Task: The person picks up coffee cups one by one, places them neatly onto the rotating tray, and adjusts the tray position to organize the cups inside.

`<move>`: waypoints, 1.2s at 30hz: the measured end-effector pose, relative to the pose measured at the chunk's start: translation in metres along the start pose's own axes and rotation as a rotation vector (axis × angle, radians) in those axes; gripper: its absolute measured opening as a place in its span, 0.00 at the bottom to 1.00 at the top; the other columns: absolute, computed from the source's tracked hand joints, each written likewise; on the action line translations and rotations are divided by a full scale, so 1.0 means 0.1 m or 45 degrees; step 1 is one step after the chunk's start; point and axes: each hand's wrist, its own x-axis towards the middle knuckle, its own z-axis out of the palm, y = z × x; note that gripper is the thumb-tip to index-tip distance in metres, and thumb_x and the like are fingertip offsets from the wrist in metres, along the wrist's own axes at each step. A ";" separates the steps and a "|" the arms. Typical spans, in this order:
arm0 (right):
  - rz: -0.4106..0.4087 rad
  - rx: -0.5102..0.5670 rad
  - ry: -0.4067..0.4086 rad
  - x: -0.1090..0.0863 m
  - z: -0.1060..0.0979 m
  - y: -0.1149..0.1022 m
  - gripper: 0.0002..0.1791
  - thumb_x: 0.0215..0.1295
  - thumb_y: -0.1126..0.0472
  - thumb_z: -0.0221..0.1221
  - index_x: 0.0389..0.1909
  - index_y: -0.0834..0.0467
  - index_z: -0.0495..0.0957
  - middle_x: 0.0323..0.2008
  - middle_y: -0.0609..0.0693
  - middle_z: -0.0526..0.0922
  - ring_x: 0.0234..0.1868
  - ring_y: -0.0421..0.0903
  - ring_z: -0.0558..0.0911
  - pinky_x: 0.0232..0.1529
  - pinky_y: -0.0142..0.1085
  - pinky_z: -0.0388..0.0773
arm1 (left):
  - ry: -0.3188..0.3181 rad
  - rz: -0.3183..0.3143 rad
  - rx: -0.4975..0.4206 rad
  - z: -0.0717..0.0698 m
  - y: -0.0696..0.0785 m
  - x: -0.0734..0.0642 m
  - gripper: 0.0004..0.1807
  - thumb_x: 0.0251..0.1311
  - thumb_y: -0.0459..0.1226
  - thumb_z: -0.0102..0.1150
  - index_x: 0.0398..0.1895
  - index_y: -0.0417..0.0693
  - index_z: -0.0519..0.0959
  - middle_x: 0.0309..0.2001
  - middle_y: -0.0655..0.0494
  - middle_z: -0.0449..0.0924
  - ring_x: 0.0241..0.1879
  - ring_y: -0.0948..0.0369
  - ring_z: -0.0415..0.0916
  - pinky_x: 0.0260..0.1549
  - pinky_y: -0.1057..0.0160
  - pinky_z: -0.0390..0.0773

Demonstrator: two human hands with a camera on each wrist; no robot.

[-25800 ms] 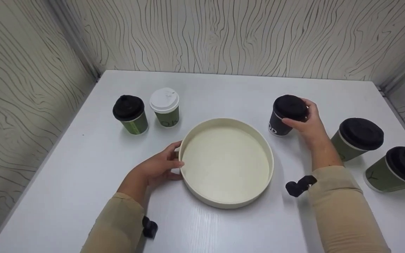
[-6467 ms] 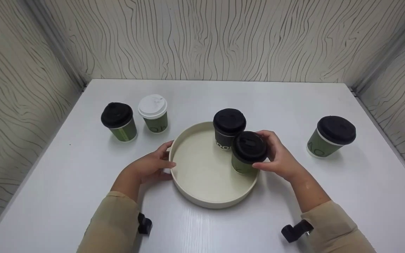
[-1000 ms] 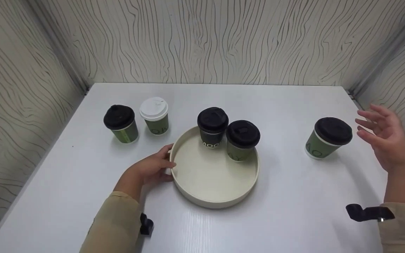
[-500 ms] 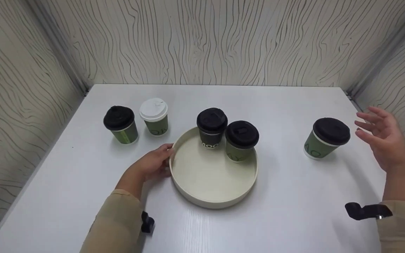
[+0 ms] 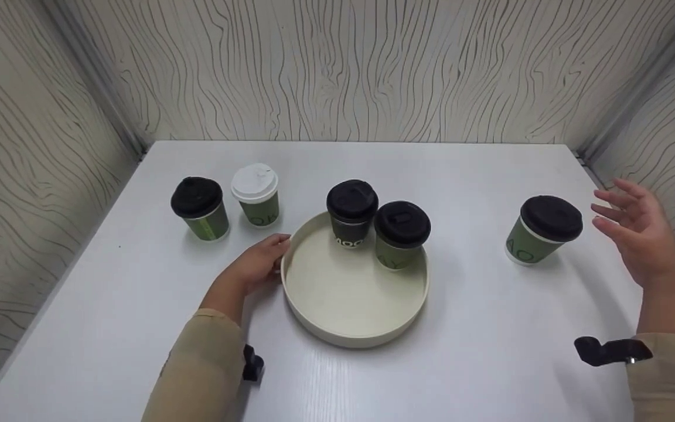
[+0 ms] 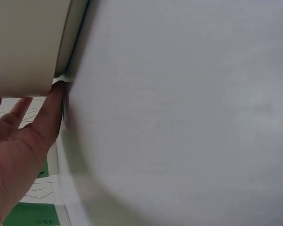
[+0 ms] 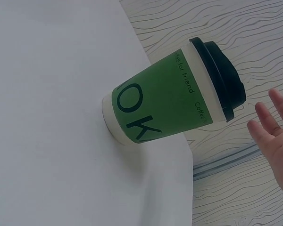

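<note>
A round cream tray (image 5: 349, 305) lies on the white table with two lidded paper cups upright at its back: a dark grey cup (image 5: 352, 214) and, right of it, a green cup with a black lid (image 5: 402, 234). My left hand (image 5: 258, 264) is at the tray's left side, its fingertips against the outer wall (image 6: 28, 56); no finger hooks over the rim. To the right stands another green cup with a black lid (image 5: 542, 228), lettered "OK" in the right wrist view. Just right of it, my right hand (image 5: 642, 228) hovers with fingers spread, holding nothing.
At the left stand a green cup with a black lid (image 5: 201, 208) and a green cup with a white lid (image 5: 257, 193). Wood-grain-patterned panels (image 5: 337, 70) rise behind the table and at both sides.
Since the oldest frame, the grey cup and a green cup have come into the tray. In the last second my left thumb has left the tray's rim; my right hand has barely moved.
</note>
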 end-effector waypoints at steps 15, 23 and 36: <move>0.063 -0.020 -0.004 -0.03 -0.02 0.01 0.36 0.59 0.81 0.47 0.66 0.55 0.53 0.55 0.50 0.66 0.52 0.40 0.72 0.49 0.23 0.67 | -0.072 -0.029 -0.083 -0.03 -0.01 -0.07 0.21 0.68 0.40 0.40 0.63 0.55 0.63 0.40 0.47 0.76 0.37 0.57 0.74 0.34 0.61 0.74; 0.085 -0.017 -0.011 -0.05 -0.03 0.04 0.35 0.59 0.81 0.47 0.65 0.53 0.55 0.55 0.49 0.67 0.52 0.40 0.72 0.48 0.22 0.66 | -0.136 -0.054 -0.171 -0.06 -0.04 -0.11 0.24 0.65 0.35 0.42 0.65 0.57 0.60 0.47 0.44 0.75 0.43 0.55 0.75 0.40 0.57 0.75; 0.092 -0.019 -0.015 -0.06 -0.03 0.06 0.35 0.59 0.80 0.47 0.65 0.54 0.54 0.55 0.49 0.67 0.52 0.40 0.71 0.49 0.23 0.66 | -0.286 -0.080 -0.225 -0.13 -0.07 -0.16 0.31 0.61 0.33 0.48 0.68 0.56 0.54 0.52 0.46 0.69 0.48 0.56 0.73 0.48 0.53 0.72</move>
